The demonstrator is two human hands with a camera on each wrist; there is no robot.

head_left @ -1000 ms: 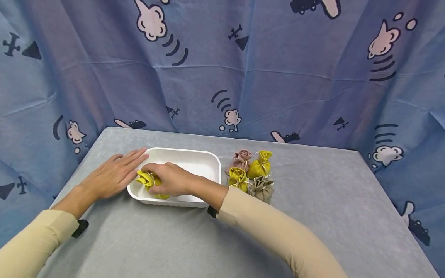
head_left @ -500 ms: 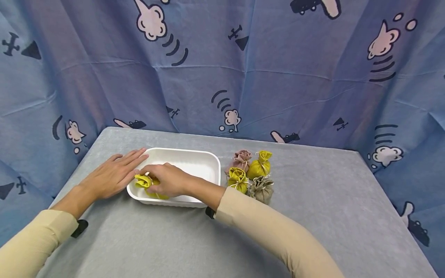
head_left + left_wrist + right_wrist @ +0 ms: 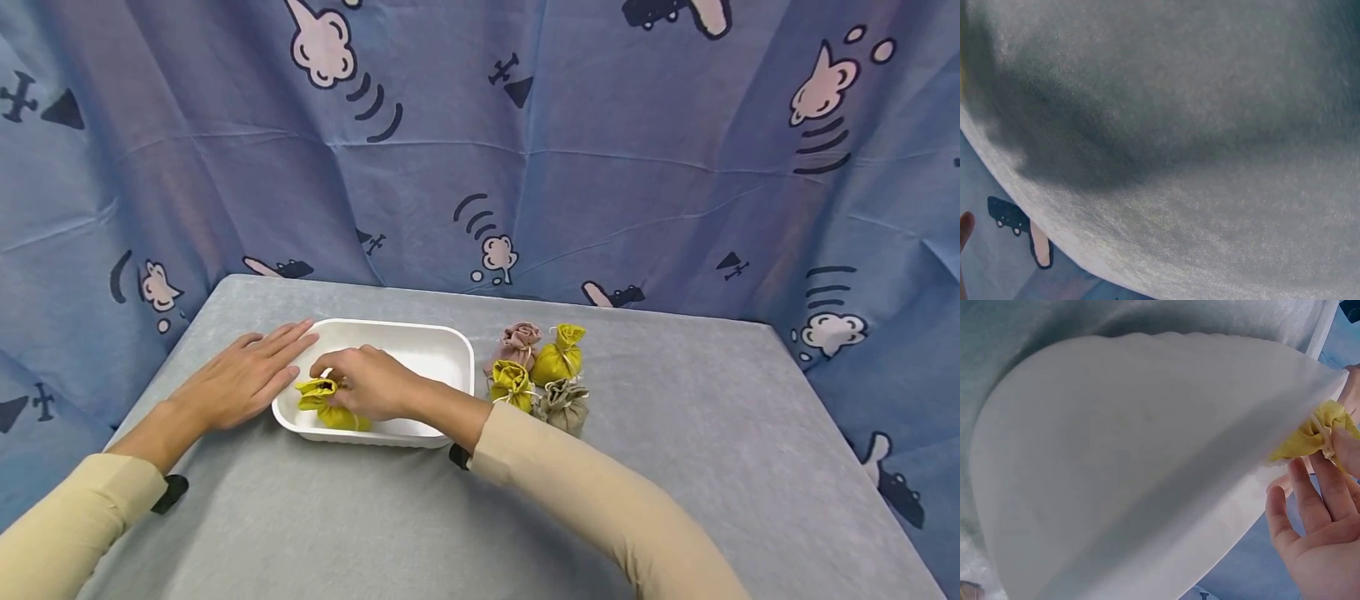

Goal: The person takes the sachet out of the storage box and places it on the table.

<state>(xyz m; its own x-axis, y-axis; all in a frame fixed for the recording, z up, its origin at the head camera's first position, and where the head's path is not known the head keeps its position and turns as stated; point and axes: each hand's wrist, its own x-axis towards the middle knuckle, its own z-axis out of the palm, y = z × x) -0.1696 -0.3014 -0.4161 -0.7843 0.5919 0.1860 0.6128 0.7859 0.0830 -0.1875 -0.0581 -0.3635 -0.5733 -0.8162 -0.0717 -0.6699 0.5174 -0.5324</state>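
A white rectangular tray (image 3: pixel 435 354) lies on the table. In it, at the near left, sits a yellow drawstring pouch (image 3: pixel 347 418) with a gathered top. My right hand (image 3: pixel 375 383) reaches into the tray and pinches the pouch near its tied neck. The right wrist view shows the right thumb and fingers at the cord of the pouch (image 3: pixel 1300 442), the other fingers (image 3: pixel 1279 515) spread apart. My left hand (image 3: pixel 243 379) lies flat, fingers straight, along the left end of the tray. Only a fingertip (image 3: pixel 965 228) of it shows in the left wrist view.
Right of the tray stands a close group of pouches: a pink one (image 3: pixel 521 340), a yellow one (image 3: pixel 558 360), another yellow one (image 3: pixel 512 385) and a grey-brown one (image 3: pixel 565 407). A grey cloth covers the table (image 3: pixel 712 433). A blue patterned curtain (image 3: pixel 637 192) hangs behind.
My right hand has shifted slightly right on the yellow pouch, and more of the pouch's body shows now. The left hand and the other pouches stay where they were.
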